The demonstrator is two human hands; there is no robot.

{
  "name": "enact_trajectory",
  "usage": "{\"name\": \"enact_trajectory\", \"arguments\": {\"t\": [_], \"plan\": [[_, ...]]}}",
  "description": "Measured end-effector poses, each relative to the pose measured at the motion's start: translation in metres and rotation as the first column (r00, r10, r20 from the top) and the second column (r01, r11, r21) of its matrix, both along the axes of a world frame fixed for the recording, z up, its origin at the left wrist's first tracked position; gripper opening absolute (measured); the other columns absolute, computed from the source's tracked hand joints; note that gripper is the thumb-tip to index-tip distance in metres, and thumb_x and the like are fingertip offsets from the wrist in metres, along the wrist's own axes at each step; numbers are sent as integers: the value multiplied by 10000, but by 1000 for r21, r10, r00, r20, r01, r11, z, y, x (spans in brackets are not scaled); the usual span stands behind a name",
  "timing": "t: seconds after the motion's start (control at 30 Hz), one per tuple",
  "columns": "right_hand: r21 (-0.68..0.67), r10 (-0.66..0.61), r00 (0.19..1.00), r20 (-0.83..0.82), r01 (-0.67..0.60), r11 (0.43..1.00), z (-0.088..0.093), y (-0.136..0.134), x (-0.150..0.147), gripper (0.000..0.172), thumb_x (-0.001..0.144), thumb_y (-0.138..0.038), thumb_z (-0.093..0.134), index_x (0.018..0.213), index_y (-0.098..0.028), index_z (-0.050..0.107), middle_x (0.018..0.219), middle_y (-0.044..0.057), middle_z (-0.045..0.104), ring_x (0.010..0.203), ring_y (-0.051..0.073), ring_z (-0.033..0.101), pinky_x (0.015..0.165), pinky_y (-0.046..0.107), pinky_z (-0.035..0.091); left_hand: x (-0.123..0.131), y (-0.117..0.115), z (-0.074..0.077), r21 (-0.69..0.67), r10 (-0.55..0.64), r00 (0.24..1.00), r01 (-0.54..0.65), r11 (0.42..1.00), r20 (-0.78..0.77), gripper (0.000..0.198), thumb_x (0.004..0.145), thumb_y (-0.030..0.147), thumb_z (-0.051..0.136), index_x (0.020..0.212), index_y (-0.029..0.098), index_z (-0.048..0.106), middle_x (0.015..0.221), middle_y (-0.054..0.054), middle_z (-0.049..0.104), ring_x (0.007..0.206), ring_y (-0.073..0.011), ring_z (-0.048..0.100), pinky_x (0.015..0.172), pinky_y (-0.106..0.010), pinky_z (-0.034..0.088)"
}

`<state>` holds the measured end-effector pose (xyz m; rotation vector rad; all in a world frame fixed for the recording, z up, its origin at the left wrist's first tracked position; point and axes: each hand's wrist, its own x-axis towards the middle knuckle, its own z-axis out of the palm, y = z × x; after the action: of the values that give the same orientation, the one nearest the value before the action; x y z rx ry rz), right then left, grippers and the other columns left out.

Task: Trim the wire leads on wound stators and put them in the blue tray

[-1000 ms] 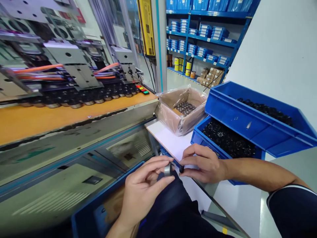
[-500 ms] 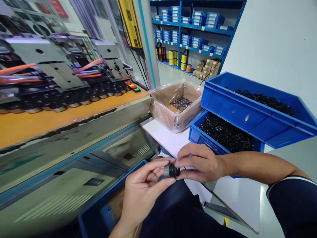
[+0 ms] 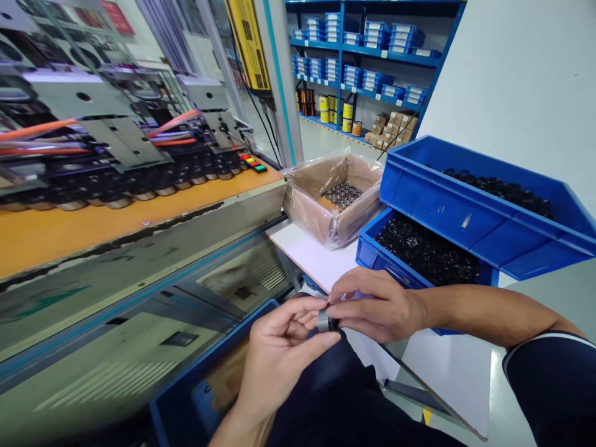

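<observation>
A small grey metal ring-shaped core (image 3: 323,321) is pinched between the thumb and fingers of my left hand (image 3: 279,354). Against its right side sits a black plastic end piece (image 3: 332,323), mostly covered by fingers. My right hand (image 3: 379,307) is closed on that black piece, its fingertips meeting those of my left hand. Both hands are above my lap. Just beyond my right wrist stands a lower blue bin (image 3: 370,247) full of black plastic pieces (image 3: 423,251).
An upper blue bin (image 3: 484,217) rests on the lower one. A plastic-lined cardboard box (image 3: 311,214) with metal cores stands on a white table (image 3: 298,242). At left is a machine with an orange worktop (image 3: 186,214); below it, a blue crate (image 3: 162,397). Shelves (image 3: 363,46) stand behind.
The black end piece and the core have come closer together, with less black showing. My left hand has shifted slightly right toward my right hand.
</observation>
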<state>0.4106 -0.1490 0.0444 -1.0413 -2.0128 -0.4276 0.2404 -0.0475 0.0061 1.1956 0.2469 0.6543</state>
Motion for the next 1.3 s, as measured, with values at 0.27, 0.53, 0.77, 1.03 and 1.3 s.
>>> {"name": "enact_trajectory", "arguments": {"t": [0.27, 0.53, 0.77, 1.03, 1.3], "plan": [[42, -3, 998, 61, 0, 999, -1, -1, 3, 178, 941, -167, 631, 1092, -72, 635, 990, 135, 679, 960, 164, 671, 833, 291, 604, 0, 0, -1, 48, 75, 997, -76, 996, 19, 337, 614, 73, 887, 897, 238, 808, 902, -52, 818, 728, -167, 771, 663, -202, 622], [60, -38, 998, 59, 34, 998, 2, -3, 1, 159, 944, -188, 633, 1053, -73, 642, 984, 134, 670, 932, 156, 663, 827, 280, 605, -1, -1, -1, 61, 84, 996, -86, 994, 29, 348, 611, 64, 888, 898, 246, 809, 919, -56, 822, 699, -156, 765, 652, -194, 618], [47, -34, 998, 59, 31, 998, 1, -5, 2, 207, 896, -165, 689, 1079, -83, 640, 999, 135, 674, 948, 160, 669, 840, 282, 599, -1, -1, -1, 92, 97, 995, -99, 991, 19, 356, 596, 70, 895, 896, 242, 811, 937, -65, 823, 677, -166, 760, 650, -222, 629], [105, -32, 996, 87, 23, 994, 3, -3, 5, 213, 899, -219, 713, 1015, -52, 652, 908, 126, 673, 860, 161, 658, 781, 286, 610, -1, 1, -2, 50, 20, 1000, -20, 999, 8, 424, 587, 37, 898, 921, 289, 823, 896, -34, 830, 744, -180, 789, 701, -202, 630], [235, -106, 966, 237, 49, 971, 4, -4, 5, 184, 958, -228, 618, 892, -94, 726, 820, 66, 675, 821, 161, 662, 645, 250, 581, -1, 5, -2, 3, -126, 992, 126, 992, -19, 443, 600, 29, 894, 938, 307, 829, 769, -12, 818, 711, -194, 790, 719, -233, 642]]}}
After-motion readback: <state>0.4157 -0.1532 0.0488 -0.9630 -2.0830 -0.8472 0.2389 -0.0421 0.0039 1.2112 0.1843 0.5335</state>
